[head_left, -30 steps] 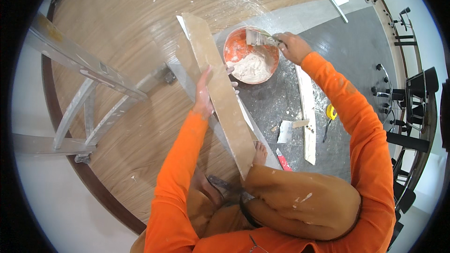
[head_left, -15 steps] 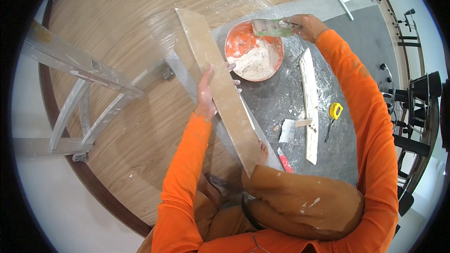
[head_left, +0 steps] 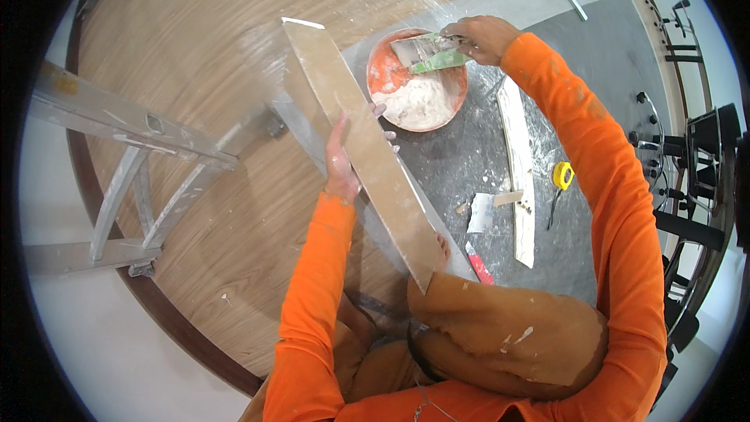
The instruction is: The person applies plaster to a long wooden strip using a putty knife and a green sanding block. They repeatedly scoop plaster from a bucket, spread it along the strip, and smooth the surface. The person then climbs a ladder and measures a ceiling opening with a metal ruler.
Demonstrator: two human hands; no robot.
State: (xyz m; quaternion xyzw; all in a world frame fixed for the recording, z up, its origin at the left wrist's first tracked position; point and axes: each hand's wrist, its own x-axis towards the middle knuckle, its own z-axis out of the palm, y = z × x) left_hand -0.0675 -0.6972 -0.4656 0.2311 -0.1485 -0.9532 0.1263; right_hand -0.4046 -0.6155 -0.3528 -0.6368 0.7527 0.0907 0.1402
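My left hand [head_left: 341, 162] is wrapped round a long, brown-faced plasterboard strip [head_left: 373, 152], its fingertips showing past the right edge. The strip slants from the upper left down to my knee, and a white end faces away from me. In my right hand [head_left: 486, 39] is a wide scraper [head_left: 422, 51] with a green edge and a smeared blade. That blade hangs over an orange bowl [head_left: 383, 61], above a heap of whitish plaster paste [head_left: 418, 101]. Whether the blade touches the paste, I cannot tell.
Right of the bowl lies a white-coated strip [head_left: 518, 164], beside a yellow tape measure [head_left: 562, 176]. Nearer me are a torn paper piece [head_left: 481, 213] and a red-handled knife [head_left: 480, 264]. A ladder [head_left: 141, 129] stands at left; black chairs [head_left: 695, 219] line the right.
My right hand has moved a little left with the scraper, bringing its blade further over the bowl and tilting it. The strip has turned slightly, so its white far end now shows.
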